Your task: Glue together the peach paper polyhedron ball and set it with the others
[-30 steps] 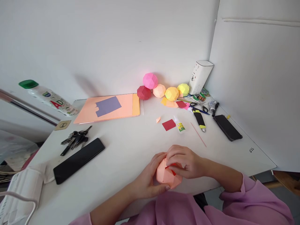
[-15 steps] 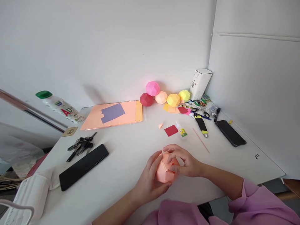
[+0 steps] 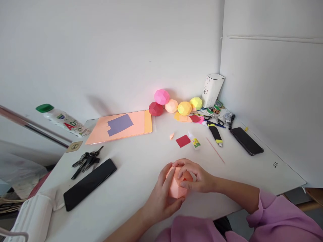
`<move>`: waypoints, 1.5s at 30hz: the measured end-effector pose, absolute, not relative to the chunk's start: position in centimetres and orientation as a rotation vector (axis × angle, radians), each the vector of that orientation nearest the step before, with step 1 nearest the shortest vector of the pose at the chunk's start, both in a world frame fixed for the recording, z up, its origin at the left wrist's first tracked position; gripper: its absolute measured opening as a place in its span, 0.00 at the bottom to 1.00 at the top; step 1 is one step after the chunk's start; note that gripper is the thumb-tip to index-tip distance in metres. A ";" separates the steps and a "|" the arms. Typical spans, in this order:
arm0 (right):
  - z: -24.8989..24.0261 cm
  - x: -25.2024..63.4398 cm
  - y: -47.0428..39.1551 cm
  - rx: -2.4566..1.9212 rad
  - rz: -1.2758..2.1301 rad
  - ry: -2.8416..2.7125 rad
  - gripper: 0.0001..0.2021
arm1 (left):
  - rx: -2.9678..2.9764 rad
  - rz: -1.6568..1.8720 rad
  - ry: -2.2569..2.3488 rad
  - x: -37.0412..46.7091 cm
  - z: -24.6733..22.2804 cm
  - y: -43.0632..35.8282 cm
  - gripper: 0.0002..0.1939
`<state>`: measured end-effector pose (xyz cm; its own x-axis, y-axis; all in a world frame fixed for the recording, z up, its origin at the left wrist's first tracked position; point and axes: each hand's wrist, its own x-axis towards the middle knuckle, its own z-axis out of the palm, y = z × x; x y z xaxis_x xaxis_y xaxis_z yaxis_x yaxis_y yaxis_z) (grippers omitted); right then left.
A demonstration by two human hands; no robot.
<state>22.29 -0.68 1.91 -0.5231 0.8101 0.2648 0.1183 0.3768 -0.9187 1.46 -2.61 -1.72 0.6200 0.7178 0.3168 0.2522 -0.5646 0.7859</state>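
Note:
Between my hands is a peach faceted paper ball (image 3: pixel 176 189), held just above or on the table near its front edge; I cannot tell which. My left hand (image 3: pixel 161 195) wraps its left side, thumb below and fingers over the top. My right hand (image 3: pixel 198 176) grips the upper right, with bent fingers on top and the thumb pressed on a facet beside a dark orange gap. Beyond the ball lie a small peach paper scrap (image 3: pixel 172 136), a dark red paper rectangle (image 3: pixel 183 141) and a small glue bottle (image 3: pixel 194 141).
Finished-looking paper balls (image 3: pixel 162 96) rest by the wall. A box cutter (image 3: pixel 215 133), scissors (image 3: pixel 220 122), a thin pink stick (image 3: pixel 215 150) and a phone (image 3: pixel 247 141) lie right. At left are keys (image 3: pixel 87 161), a black phone (image 3: pixel 90 184), a bottle (image 3: pixel 63 120) and peach sheets (image 3: pixel 101 129).
The view has shifted slightly. My right thumb and fingers have moved a little on the ball, and the seam lines near its top look closed up. Both hands keep their hold.

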 end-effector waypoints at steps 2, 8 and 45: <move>1.8 22.2 -0.8 -0.795 1.167 -1.903 0.05 | 2.126 0.828 0.751 1.5 -1.7 -2.6 0.44; 1.4 22.1 -0.8 -0.742 1.096 -1.912 0.06 | 2.118 0.807 0.731 1.5 -1.2 -2.4 0.47; 0.8 22.2 -0.4 -0.609 0.940 -2.011 0.09 | 2.197 0.784 0.778 1.5 -1.7 -2.7 0.47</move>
